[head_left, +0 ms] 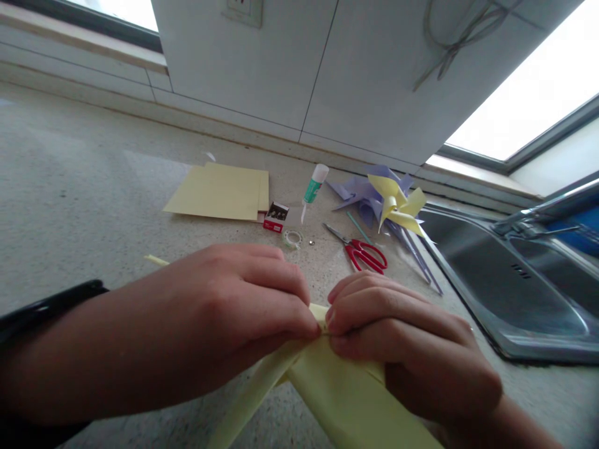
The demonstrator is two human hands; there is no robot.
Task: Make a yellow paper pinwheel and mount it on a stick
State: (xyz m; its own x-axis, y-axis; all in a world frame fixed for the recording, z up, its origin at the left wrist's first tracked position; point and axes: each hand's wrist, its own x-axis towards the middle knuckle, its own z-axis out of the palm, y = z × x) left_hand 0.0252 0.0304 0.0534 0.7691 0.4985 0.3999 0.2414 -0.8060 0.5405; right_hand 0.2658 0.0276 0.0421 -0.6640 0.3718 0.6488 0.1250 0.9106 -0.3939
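Both hands pinch a folded piece of yellow paper (346,393) close to the lower middle of the view. My left hand (234,305) is closed on its upper edge from the left, fingertips pressed down. From the right, my right hand (407,337) grips the same edge, thumb and fingers together, a small gap between the two hands. Curved yellow flaps spread downward below them. Fingers hide part of the paper's centre. A thin yellow rolled strip (156,260) sticks out beyond my left wrist.
Beyond my hands lie yellow sheets (219,193), a small red box (276,217), a tape roll (293,238), a glue stick (316,184) and red-handled scissors (365,254). Purple pinwheels (360,190) and a yellow pinwheel (397,204) lie beside the steel sink (496,274) at right.
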